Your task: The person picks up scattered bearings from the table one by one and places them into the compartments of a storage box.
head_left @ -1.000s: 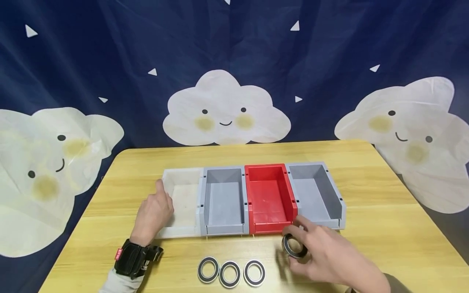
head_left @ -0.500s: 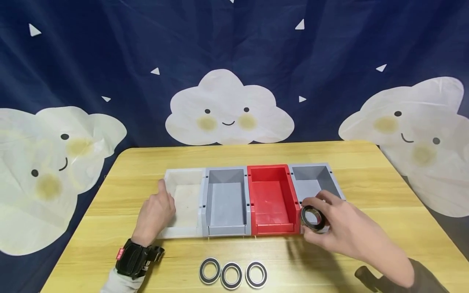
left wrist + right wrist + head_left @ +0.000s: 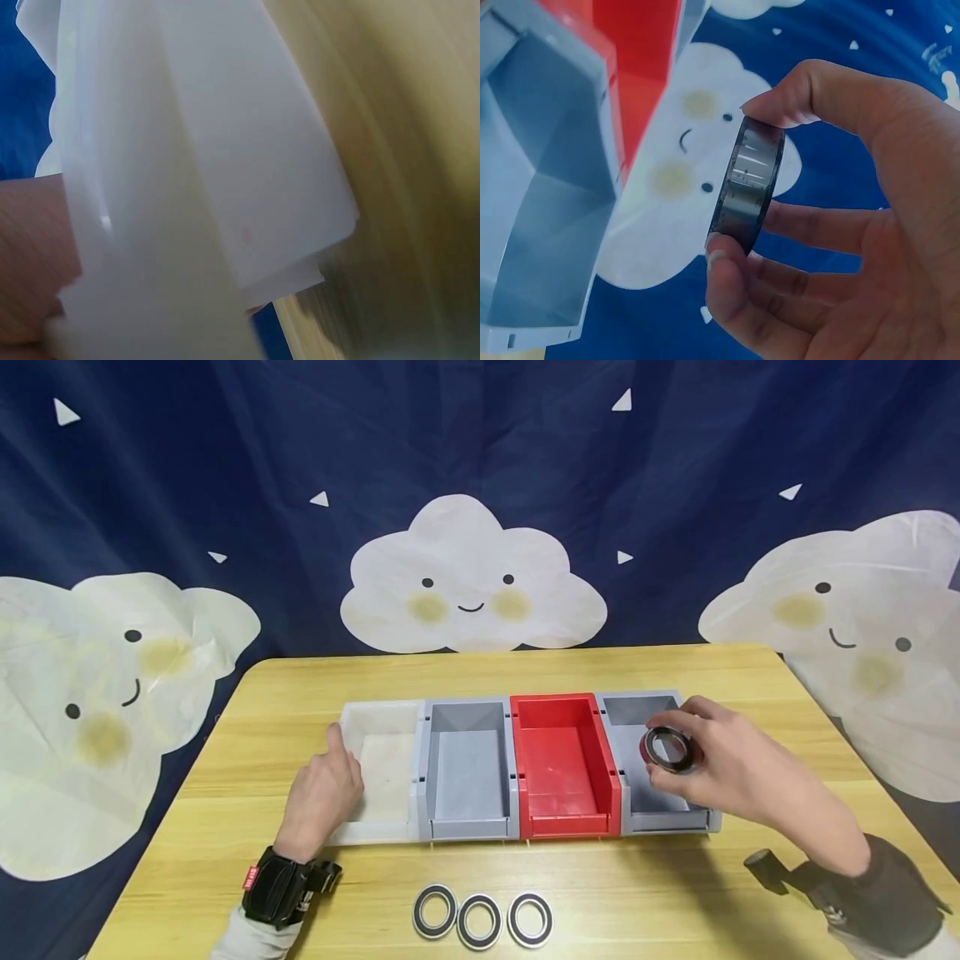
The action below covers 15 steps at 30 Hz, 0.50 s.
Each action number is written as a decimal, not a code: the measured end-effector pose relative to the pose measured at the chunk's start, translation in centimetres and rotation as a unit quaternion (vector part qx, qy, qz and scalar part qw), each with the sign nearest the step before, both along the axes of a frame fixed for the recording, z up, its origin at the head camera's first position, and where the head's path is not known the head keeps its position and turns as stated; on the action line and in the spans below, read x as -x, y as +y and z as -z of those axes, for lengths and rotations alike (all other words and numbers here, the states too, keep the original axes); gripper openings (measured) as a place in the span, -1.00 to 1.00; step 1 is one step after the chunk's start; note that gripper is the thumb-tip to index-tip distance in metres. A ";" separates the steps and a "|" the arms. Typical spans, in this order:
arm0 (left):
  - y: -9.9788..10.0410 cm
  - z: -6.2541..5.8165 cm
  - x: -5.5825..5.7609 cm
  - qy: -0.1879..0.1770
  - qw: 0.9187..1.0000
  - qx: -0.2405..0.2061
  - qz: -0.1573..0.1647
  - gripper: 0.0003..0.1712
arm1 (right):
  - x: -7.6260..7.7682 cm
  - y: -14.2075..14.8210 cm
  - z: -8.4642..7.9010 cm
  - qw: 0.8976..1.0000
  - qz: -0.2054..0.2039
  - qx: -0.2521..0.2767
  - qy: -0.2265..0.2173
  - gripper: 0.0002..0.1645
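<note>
- The person's right hand [image 3: 738,764] pinches a dark-edged metal ring [image 3: 748,184] between curled fingers, gripping it at opposite edges.
- That ring is in the air over the right grey bin [image 3: 660,797], apart from it; the head view shows its round face, and the right wrist view shows its shiny outer band.
- The left hand [image 3: 322,793] rests on the left side of the white bin [image 3: 386,777]. Its index finger is extended along the rim; whether the other fingers grip the wall cannot be told.
- Four bins stand side by side: white, left grey bin [image 3: 470,777], red bin [image 3: 558,772], then the other grey.
- Three matching rings [image 3: 479,942] lie flat on the wooden counter [image 3: 592,893] in front of the bins, the left two close together, the third just beside.
- A black wrist strap [image 3: 276,887] circles the left wrist.
- Behind hangs a dark blue curtain [image 3: 480,443] with smiling white clouds.
</note>
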State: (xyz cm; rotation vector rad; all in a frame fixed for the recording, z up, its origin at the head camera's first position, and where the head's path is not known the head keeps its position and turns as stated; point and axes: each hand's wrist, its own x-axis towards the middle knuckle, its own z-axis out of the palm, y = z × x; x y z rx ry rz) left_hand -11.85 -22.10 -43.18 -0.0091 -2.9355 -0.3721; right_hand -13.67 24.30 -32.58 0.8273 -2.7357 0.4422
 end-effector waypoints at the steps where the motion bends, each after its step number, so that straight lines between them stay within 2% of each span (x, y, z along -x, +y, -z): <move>1: 0.0 0.0 0.0 0.003 1.000 0.001 0.000 -0.62 | 0.3 0.1 0.1 1.000 0.000 0.004 0.005 -0.53; 10: 0.0 -0.3 0.0 -0.001 1.000 0.002 -0.002 -0.63 | 2.9 0.8 1.1 1.000 0.017 0.008 -0.003 -0.56; 15: 0.1 -0.3 -0.2 -0.002 1.000 0.006 -0.003 -0.63 | 4.0 1.1 1.5 0.999 0.024 -0.004 -0.034 -0.55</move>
